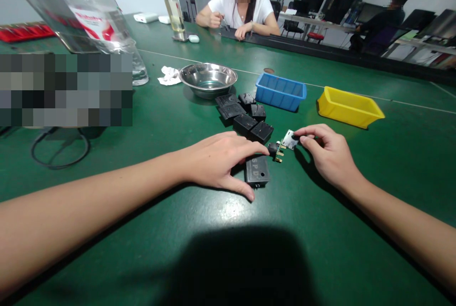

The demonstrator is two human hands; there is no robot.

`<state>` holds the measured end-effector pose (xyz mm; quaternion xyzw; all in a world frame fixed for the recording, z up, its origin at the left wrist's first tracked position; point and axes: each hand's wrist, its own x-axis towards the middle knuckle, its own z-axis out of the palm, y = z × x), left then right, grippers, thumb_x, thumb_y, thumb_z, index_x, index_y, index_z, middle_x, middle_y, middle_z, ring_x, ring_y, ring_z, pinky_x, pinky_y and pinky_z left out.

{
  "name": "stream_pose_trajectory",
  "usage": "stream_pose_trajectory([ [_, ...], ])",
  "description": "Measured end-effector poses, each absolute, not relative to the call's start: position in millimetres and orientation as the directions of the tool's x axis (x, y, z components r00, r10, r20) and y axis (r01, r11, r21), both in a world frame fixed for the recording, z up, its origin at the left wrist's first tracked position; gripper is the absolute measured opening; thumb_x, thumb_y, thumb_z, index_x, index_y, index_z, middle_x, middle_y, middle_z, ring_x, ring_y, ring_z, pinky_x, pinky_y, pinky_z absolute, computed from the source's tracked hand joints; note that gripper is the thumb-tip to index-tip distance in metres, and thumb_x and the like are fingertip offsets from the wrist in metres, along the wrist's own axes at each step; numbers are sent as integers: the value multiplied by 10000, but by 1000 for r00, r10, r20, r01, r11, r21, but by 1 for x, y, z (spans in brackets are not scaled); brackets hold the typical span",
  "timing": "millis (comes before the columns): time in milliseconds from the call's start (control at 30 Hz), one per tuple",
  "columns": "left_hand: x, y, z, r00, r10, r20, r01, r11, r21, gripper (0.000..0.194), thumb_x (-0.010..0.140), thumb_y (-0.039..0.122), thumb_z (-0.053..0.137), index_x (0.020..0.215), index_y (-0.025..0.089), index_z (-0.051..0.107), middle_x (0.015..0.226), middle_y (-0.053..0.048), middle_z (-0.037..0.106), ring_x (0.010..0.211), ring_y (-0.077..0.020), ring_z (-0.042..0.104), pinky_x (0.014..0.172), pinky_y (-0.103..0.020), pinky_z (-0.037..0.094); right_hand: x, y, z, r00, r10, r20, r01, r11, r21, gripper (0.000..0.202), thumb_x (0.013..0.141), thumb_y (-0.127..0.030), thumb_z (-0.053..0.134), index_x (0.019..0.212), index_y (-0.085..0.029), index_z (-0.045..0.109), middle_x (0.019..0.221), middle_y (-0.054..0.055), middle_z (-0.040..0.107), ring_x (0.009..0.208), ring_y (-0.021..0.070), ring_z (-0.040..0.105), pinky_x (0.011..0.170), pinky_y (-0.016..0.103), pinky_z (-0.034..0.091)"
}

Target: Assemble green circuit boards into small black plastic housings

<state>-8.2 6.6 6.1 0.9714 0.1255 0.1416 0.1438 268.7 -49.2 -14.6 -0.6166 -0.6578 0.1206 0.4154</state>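
Note:
My right hand pinches a small white circuit board with brass prongs at its left side. A round black part sits against the board. My left hand is spread, palm down, its index fingertip at the round black part. Below that finger a black case marked "SPD" lies on the green table, between the index finger and thumb. Several black cases are grouped just beyond my left hand.
Behind the cases stand a steel bowl, a blue bin and a yellow bin. Crumpled tissue, a clear bottle and a black cable lie or stand leftward. A person sits opposite.

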Motion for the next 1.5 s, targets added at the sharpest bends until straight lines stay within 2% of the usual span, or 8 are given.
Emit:
stream_pose_trajectory([
  [100, -9, 7, 5, 915, 342, 214, 261, -906, 332, 764, 732, 720, 780, 1254, 207, 560, 980, -59, 724, 861, -231, 676, 777, -301, 451, 268, -52, -13, 29, 889, 457, 747, 284, -601, 221, 877, -312, 626, 1024, -216, 761, 1115, 110, 669, 1045, 268, 640, 816, 415, 534],
  [233, -8, 8, 6, 908, 359, 214, 271, -895, 354, 649, 748, 753, 740, 1053, 202, 580, 824, -16, 670, 725, -191, 618, 682, -282, 404, 264, -61, -8, -246, 848, 470, 704, 490, -515, 326, 894, -288, 644, 1213, -250, 696, 1312, 115, 623, 1236, 292, 600, 1015, 490, 512],
  [367, -7, 9, 7, 920, 320, 226, 234, -911, 340, 502, 830, 664, 718, 938, 196, 572, 764, 2, 630, 670, -164, 574, 654, -279, 380, 257, -67, -5, -451, 790, 416, 664, 608, -435, 356, 901, -253, 642, 1255, -264, 674, 1322, 114, 640, 1242, 288, 612, 1051, 488, 507],
  [533, -7, 8, 6, 929, 280, 243, 195, -926, 323, 384, 867, 552, 710, 929, 186, 609, 789, -15, 641, 707, -169, 582, 683, -286, 401, 256, -65, -7, -363, 828, 428, 731, 538, -421, 221, 904, -198, 638, 1104, -237, 725, 1078, 92, 686, 1022, 237, 674, 913, 408, 553],
  [733, -8, 8, 6, 923, 297, 244, 204, -917, 344, 337, 894, 497, 684, 1001, 179, 644, 813, -29, 660, 738, -179, 602, 697, -288, 417, 260, -60, -8, -228, 881, 414, 798, 413, -440, 163, 895, -207, 659, 1044, -205, 725, 971, 76, 727, 890, 227, 669, 825, 397, 541],
  [967, -8, 8, 6, 921, 310, 235, 213, -907, 362, 342, 901, 489, 674, 1015, 168, 650, 831, -43, 673, 750, -185, 614, 703, -286, 422, 261, -58, -9, -178, 876, 448, 804, 392, -447, 122, 860, -241, 666, 977, -207, 670, 1063, 102, 717, 1023, 267, 674, 904, 425, 527],
  [1167, -8, 7, 6, 921, 322, 219, 229, -902, 366, 326, 904, 474, 676, 1012, 168, 650, 818, -34, 668, 740, -179, 608, 699, -277, 413, 260, -57, -10, -140, 924, 357, 780, 325, -535, 122, 853, -254, 642, 966, -216, 614, 1067, 88, 755, 1000, 277, 718, 870, 417, 540],
  [1500, -7, 8, 6, 918, 330, 220, 230, -896, 381, 333, 899, 475, 681, 1011, 163, 654, 805, -28, 661, 734, -177, 599, 696, -280, 414, 261, -60, -10, -181, 916, 358, 723, 371, -583, 94, 865, -246, 665, 949, -227, 628, 1045, 66, 784, 1033, 270, 745, 867, 395, 570],
])
